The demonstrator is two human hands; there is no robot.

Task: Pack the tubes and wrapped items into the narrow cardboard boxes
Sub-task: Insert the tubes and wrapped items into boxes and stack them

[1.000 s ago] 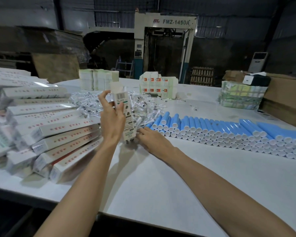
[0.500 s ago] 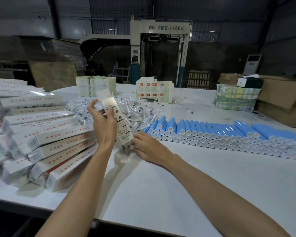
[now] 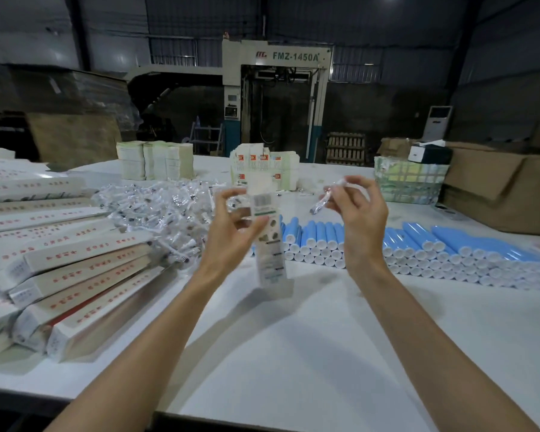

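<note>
Narrow box (image 3: 272,260) stands upright in left hand (image 3: 231,235) grip; right hand (image 3: 360,222) pinches wrapped item (image 3: 322,202).

A white table (image 3: 293,353) fills the lower part of the frame. At the left lie long narrow boxes (image 3: 75,275), stacked and leaning. Beside them, at middle left, is a heap of wrapped items (image 3: 156,207). Blue tubes (image 3: 418,241) lie in rows at the right. Behind, stacks of flat cartons (image 3: 155,163) stand.
</note>
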